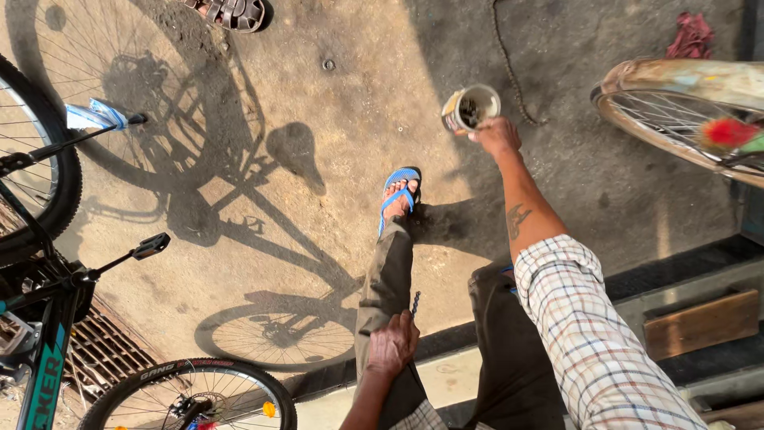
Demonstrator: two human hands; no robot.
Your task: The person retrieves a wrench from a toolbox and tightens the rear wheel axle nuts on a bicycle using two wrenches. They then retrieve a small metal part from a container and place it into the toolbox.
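From where I watch, the far left of the view is filled by a black and teal bicycle (36, 318), its pedal (151, 245) sticking out over a metal drain grate (103, 350) and its wheel (191, 398) low at the bottom edge, with the bike's long shadow (239, 215) lying across the dusty concrete ground (342, 119). Moving right, my left hand (391, 344) rests closed on the left knee, gripping a thin dark tool (414, 306) whose ridged tip pokes up past the knuckles; I think it is a small screwdriver or bit, though the view is too coarse to be sure. Beyond it my foot in a blue sandal (398, 195) is planted on the ground. Further right, my right hand (495, 135) is stretched out at arm's length with its fingers wrapped round a small tin can (469, 107), held tilted above the ground, its open mouth showing something dark inside. At the far right the rim of a second bicycle wheel (676, 119) comes into frame with a red tuft (726, 131) on its spokes, near a wooden block (700, 322) on the step. As I judge it, the can and tool are both in hand, but neither touches either bike, so any work on them seems not yet begun.
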